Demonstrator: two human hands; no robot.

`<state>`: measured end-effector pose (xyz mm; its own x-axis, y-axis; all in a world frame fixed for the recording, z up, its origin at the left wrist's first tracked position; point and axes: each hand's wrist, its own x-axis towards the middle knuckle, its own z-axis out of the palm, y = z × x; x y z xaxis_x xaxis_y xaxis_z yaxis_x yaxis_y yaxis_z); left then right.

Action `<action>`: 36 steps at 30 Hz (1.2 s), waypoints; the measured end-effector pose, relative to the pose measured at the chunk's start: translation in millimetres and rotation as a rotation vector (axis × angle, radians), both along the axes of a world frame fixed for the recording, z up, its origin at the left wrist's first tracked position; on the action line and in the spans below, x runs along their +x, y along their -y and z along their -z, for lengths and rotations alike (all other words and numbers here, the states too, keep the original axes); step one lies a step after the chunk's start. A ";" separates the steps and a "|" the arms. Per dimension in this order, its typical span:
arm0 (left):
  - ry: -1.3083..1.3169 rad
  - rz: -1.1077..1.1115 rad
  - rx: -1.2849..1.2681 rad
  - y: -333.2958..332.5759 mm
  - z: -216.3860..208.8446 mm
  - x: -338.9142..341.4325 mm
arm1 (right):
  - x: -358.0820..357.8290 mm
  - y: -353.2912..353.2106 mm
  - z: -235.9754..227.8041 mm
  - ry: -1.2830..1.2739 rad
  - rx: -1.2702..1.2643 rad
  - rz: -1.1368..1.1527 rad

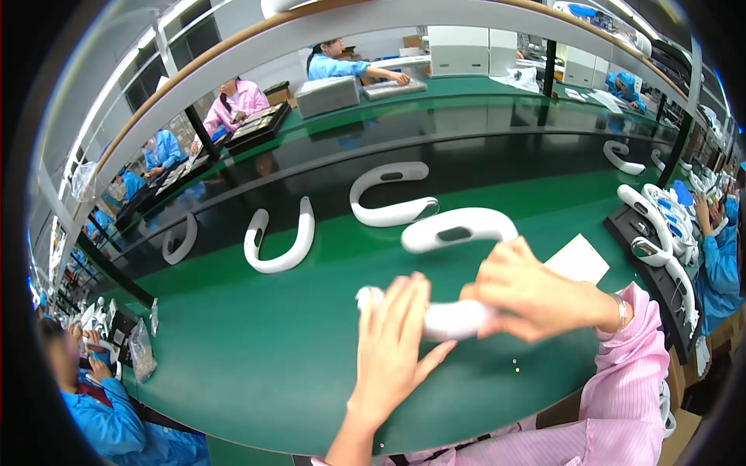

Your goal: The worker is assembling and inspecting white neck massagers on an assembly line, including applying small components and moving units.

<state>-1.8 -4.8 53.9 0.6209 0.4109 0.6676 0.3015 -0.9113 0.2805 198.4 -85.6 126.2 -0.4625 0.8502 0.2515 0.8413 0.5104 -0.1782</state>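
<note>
A white U-shaped neckband [457, 320] lies near the front of the green table, its middle blurred and partly covered by both hands. My left hand [392, 342] lies across its left part, fingers laid over the band and thumb out to the side, holding it. At the other side, my right hand [532, 291] has its fingers curled around the right part, smeared slightly by motion. Just beyond the hands rests another white neckband [493, 223] with a dark oval opening. Beside my right wrist is a pale yellow card or pad [579, 260].
More neckbands lie farther back, one [388, 213] behind and another [276, 260] to the left. A black tray [668, 299] with white parts stands at the right edge. A clear bag [141, 353] sits at the left edge. Co-workers in blue and pink sit around. A curved rail [256, 35] spans overhead.
</note>
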 end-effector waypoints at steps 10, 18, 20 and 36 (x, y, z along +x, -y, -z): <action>0.625 0.604 -1.287 5.7 13.7 -33.7 | 13.6 10.4 103.8 -1.139 -0.256 0.295; 0.871 0.681 -1.645 7.2 26.7 -22.8 | -9.5 19.8 129.6 -1.629 -0.609 0.343; 0.908 0.640 -1.669 9.5 26.5 -17.8 | -7.4 17.4 129.9 -1.646 -0.642 0.362; 0.692 0.433 -1.584 49.8 -20.7 9.1 | -9.9 10.7 138.6 -1.726 -0.833 0.344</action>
<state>7.3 -54.6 74.7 0.6534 0.7570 -0.0040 -0.4056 0.3545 0.8425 188.5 -96.3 -12.4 -0.0135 0.9632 -0.2686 -0.4449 -0.2464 -0.8610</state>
